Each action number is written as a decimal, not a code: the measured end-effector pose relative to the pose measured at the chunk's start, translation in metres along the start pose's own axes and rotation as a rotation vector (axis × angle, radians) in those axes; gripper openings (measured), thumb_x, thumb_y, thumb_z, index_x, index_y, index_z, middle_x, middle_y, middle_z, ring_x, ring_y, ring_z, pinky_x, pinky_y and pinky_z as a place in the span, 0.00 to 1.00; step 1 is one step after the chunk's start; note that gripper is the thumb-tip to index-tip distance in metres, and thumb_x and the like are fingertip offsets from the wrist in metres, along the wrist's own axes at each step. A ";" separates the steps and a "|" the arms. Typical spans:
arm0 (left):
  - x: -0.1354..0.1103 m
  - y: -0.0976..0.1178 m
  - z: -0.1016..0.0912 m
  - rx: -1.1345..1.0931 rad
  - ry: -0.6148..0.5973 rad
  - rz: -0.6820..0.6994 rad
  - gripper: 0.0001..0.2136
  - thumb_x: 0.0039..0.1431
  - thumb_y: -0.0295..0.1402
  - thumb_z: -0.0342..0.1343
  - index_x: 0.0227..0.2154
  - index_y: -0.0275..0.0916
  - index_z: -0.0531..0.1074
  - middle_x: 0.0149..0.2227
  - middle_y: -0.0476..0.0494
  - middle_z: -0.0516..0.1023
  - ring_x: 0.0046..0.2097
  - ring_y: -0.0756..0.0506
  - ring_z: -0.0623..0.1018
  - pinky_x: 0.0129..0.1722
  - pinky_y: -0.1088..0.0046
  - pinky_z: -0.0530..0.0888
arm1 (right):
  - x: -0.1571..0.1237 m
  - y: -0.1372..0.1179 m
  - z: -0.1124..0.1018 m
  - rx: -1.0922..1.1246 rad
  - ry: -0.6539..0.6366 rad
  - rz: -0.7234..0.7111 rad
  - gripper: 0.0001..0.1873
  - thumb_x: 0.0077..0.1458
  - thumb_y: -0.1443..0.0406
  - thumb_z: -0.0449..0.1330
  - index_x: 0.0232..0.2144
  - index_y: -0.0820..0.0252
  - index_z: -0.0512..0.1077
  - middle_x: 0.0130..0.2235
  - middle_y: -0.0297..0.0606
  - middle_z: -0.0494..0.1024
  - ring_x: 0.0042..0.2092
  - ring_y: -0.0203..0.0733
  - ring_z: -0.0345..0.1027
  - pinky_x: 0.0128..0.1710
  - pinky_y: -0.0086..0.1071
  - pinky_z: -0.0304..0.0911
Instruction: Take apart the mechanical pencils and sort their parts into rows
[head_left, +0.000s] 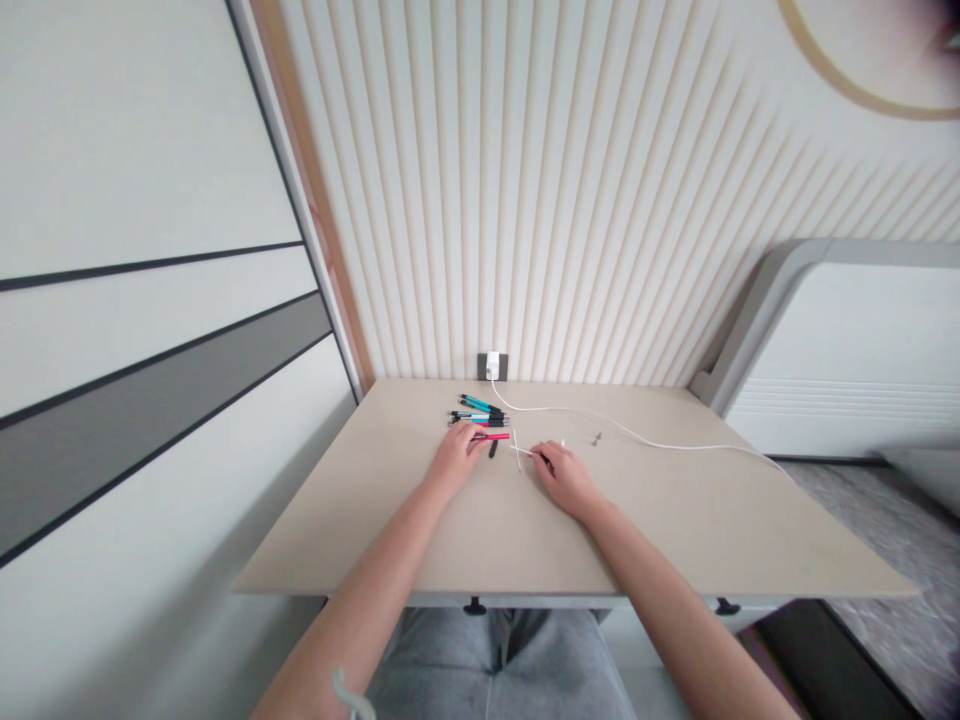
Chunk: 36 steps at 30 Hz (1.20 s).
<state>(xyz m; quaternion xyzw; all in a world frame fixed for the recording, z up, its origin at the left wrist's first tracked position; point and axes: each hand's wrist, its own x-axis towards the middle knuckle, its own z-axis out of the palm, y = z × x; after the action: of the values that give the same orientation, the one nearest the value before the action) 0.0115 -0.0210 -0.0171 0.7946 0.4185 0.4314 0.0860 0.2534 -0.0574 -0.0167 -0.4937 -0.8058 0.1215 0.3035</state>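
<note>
My left hand (pixel 459 452) has its fingers closed on a red pen barrel (pixel 496 436), which points right. My right hand (pixel 561 474) pinches a thin white pen refill (pixel 521 451) whose free end points left toward the barrel, apart from it. Under or across that refill, a second white refill (pixel 517 460) lies on the tabletop. A short black piece (pixel 493 449), perhaps a pen grip, rests just right of my left hand. Beyond that hand lie several assembled pens (pixel 480 416), with teal ones (pixel 478 403) farthest back. My fingers partly hide the nearest pens.
Small metallic parts (pixel 596 439) and a tiny white piece (pixel 562 443) lie beyond my right hand on the beige table (pixel 360 520). A white cable (pixel 645 441) runs from the plugged-in charger (pixel 493 366) across the back to the right edge. A ribbed wall (pixel 480 200) borders the table's far side.
</note>
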 end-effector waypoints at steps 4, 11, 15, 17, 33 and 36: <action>-0.001 0.000 0.003 -0.009 -0.096 0.043 0.03 0.59 0.30 0.58 0.35 0.40 0.73 0.37 0.45 0.74 0.42 0.44 0.73 0.46 0.65 0.70 | -0.001 -0.002 -0.001 -0.017 -0.026 -0.008 0.12 0.64 0.63 0.48 0.37 0.57 0.72 0.36 0.37 0.74 0.37 0.39 0.68 0.39 0.30 0.58; -0.004 -0.001 0.005 -0.024 -0.171 0.088 0.03 0.58 0.30 0.59 0.36 0.40 0.74 0.37 0.45 0.74 0.42 0.45 0.73 0.45 0.67 0.70 | -0.001 -0.005 -0.003 -0.062 -0.079 -0.022 0.14 0.65 0.61 0.48 0.40 0.56 0.73 0.36 0.37 0.74 0.37 0.39 0.68 0.38 0.30 0.57; -0.004 0.001 0.005 -0.021 -0.212 0.121 0.03 0.58 0.29 0.59 0.35 0.40 0.75 0.36 0.45 0.74 0.41 0.45 0.73 0.44 0.68 0.70 | -0.002 -0.007 -0.004 -0.081 -0.107 -0.008 0.15 0.65 0.60 0.49 0.44 0.53 0.73 0.37 0.37 0.74 0.38 0.39 0.69 0.37 0.30 0.57; -0.004 0.002 0.005 -0.016 -0.229 0.132 0.03 0.58 0.29 0.60 0.35 0.40 0.75 0.35 0.45 0.73 0.41 0.45 0.73 0.44 0.68 0.70 | -0.002 -0.008 -0.005 -0.087 -0.127 -0.002 0.15 0.64 0.59 0.50 0.46 0.52 0.73 0.37 0.37 0.74 0.38 0.39 0.69 0.37 0.29 0.57; -0.003 0.009 0.000 -0.107 -0.191 0.025 0.04 0.57 0.32 0.58 0.36 0.39 0.73 0.35 0.45 0.76 0.37 0.47 0.76 0.40 0.70 0.73 | -0.002 -0.011 -0.009 -0.096 -0.169 -0.007 0.12 0.62 0.60 0.53 0.43 0.52 0.75 0.36 0.35 0.75 0.38 0.38 0.70 0.37 0.29 0.57; -0.003 0.010 -0.001 -0.135 -0.165 0.003 0.03 0.57 0.31 0.58 0.34 0.39 0.73 0.35 0.45 0.77 0.37 0.47 0.76 0.39 0.71 0.73 | -0.001 -0.009 -0.007 -0.108 -0.160 -0.008 0.12 0.62 0.60 0.54 0.42 0.53 0.75 0.36 0.35 0.76 0.37 0.38 0.69 0.37 0.28 0.57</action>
<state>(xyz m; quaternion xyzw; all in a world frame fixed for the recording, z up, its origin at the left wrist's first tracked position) 0.0157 -0.0294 -0.0131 0.8204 0.3789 0.3918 0.1730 0.2516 -0.0640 -0.0067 -0.4949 -0.8349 0.1155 0.2115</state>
